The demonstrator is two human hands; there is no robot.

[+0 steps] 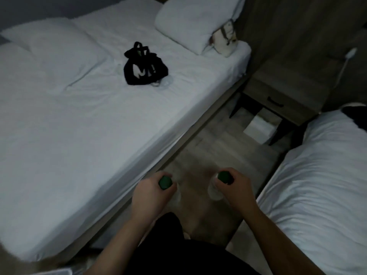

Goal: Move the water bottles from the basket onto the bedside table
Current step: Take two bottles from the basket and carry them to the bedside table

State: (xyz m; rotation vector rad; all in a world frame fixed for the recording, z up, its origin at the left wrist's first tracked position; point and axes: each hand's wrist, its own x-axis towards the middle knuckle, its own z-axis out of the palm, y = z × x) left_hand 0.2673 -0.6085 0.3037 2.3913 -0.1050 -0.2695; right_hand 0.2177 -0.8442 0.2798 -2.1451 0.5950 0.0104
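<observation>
The left hand (151, 193) curls its fingers round the neck of a clear plastic water bottle with a dark green cap (165, 183). The right hand (236, 187) grips a second clear green-capped bottle (224, 177) the same way. Both bottles hang upright, caps up, over the wooden floor (200, 155), well apart from the grey wooden bedside bench (282, 84).

Dim, bluish, grainy room light; soft blur throughout, with wide-angle bending at the edges.
</observation>
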